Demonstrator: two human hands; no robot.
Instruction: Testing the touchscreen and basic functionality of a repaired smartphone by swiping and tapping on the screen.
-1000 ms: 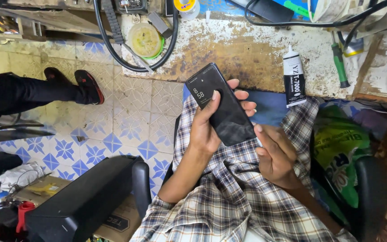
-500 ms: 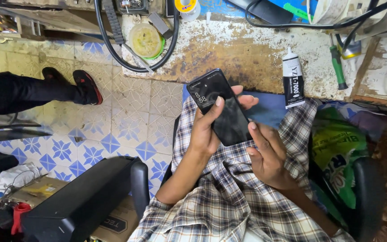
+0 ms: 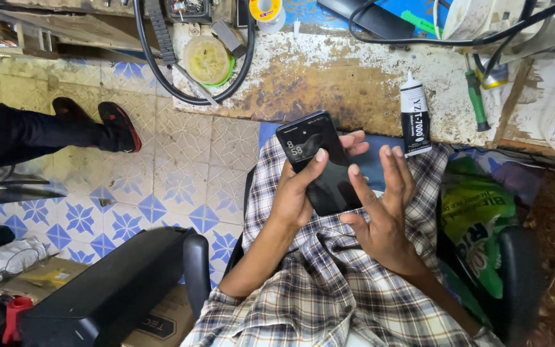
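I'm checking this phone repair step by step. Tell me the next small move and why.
Probably bring the right hand back onto the black phone: the left hand alone holds it over the lap, thumb on its face, while the right hand hovers open beside it, fingers spread, touching nothing.

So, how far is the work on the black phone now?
Done: the phone looks closed in one piece. In hand: the left hand holds it, and the right hand is open beside it. Left: the glue tube on the bench is capped; further steps cannot be told.
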